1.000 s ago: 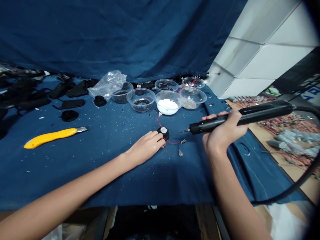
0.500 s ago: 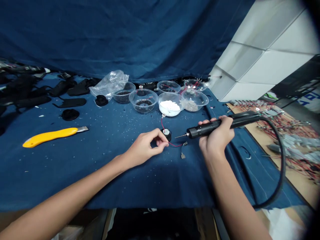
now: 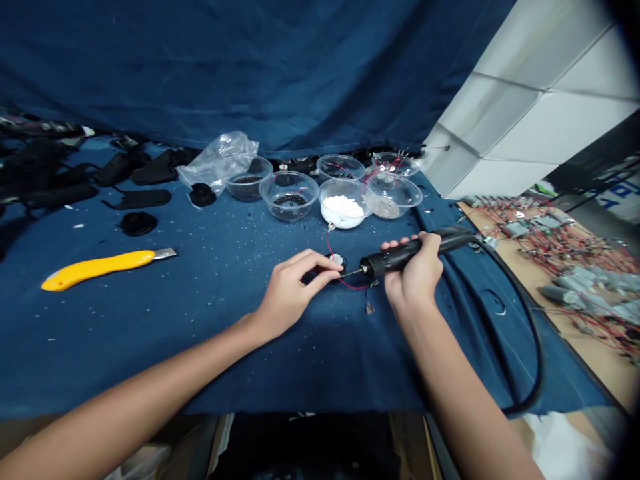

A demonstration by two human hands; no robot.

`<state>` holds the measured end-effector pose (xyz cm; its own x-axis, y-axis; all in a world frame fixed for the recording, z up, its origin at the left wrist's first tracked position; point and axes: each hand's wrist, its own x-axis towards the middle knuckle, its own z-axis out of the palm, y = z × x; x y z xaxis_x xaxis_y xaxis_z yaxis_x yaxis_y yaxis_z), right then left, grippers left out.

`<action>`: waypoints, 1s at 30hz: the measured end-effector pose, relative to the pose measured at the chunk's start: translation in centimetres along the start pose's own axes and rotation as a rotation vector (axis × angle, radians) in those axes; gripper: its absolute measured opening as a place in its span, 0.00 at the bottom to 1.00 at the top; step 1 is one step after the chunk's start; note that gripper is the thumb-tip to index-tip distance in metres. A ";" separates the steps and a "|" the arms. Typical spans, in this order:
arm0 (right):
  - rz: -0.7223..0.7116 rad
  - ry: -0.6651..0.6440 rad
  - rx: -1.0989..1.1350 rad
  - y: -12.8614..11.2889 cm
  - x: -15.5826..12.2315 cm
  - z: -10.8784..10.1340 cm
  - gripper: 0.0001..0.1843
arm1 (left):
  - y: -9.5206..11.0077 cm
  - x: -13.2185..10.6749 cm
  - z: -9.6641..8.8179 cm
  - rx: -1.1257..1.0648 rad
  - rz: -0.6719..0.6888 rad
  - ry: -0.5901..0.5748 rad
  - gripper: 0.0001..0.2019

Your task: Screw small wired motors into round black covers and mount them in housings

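My right hand (image 3: 416,273) is wrapped round a black electric screwdriver (image 3: 395,259), whose thin bit points left. At the bit's tip, the thumb and fingers of my left hand (image 3: 300,288) are pinched together; whatever sits between them is too small to make out. Just behind those fingertips lies a small round black part with a white centre (image 3: 337,259), partly hidden by my left hand. A red wire (image 3: 353,286) runs from beside it to small metal contacts (image 3: 370,308) on the blue cloth.
Clear plastic bowls (image 3: 289,208) with small parts and white pieces (image 3: 344,209) stand behind my hands. A yellow utility knife (image 3: 103,268) lies left, blade out. Black parts (image 3: 139,223) lie beyond it. Wired grey parts (image 3: 590,283) cover a board at right, near the screwdriver's cable (image 3: 537,353).
My right hand has brought the screwdriver leftward, so its bit now reaches my left fingertips. My left fingers have risen slightly from the red wire to the bit's tip.
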<state>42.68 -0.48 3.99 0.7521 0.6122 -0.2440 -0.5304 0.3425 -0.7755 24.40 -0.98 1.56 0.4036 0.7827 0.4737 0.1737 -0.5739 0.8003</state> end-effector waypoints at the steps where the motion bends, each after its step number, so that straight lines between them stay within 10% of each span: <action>1: 0.009 0.002 0.001 0.1 0.0 0.0 0.05 | 0.0 -0.1 0.1 0.027 0.031 0.013 0.05; 15: 0.072 0.022 0.040 0.9 -0.2 -0.1 0.04 | -0.9 -0.6 1.1 0.247 0.339 0.133 0.03; 30: 0.169 0.101 0.077 1.4 0.0 0.0 0.05 | -0.4 -0.8 1.1 0.323 0.355 0.161 0.03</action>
<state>41.92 -0.02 2.92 0.6832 0.5922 -0.4273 -0.6780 0.2970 -0.6724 24.95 -1.66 0.46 0.3488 0.5387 0.7669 0.3304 -0.8365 0.4372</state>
